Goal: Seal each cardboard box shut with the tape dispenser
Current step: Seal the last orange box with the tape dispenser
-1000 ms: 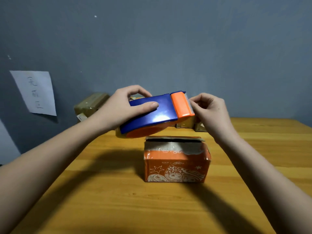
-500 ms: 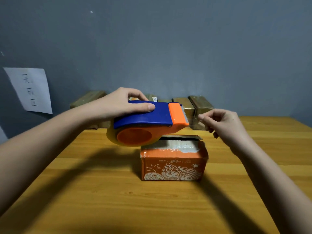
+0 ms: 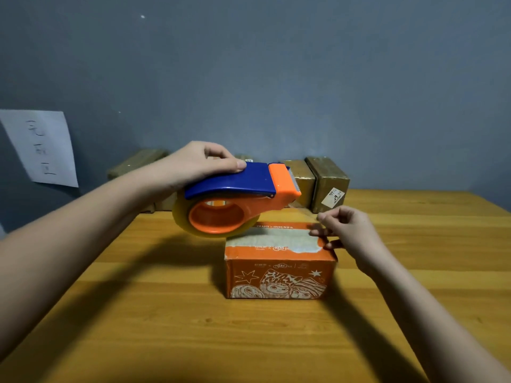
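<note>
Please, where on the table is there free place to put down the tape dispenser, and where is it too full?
Bare wood lies in front of the orange box toward the near table edge, and left of it under the left hand holding the tape dispenser. The back edge is crowded with brown taped boxes. The right hand occupies the box's right side.

A glossy blue-and-orange plastic tape dispenser (image 3: 237, 194) loaded with a shiny clear tape roll (image 3: 181, 217) was seen above a printed orange cardboard box (image 3: 279, 275), its top covered with sheeny tape, on a smooth, satin-finished wooden table (image 3: 166, 327), while matt white paper (image 3: 41, 147) was fixed to a matt grey wall (image 3: 304, 78).
</note>
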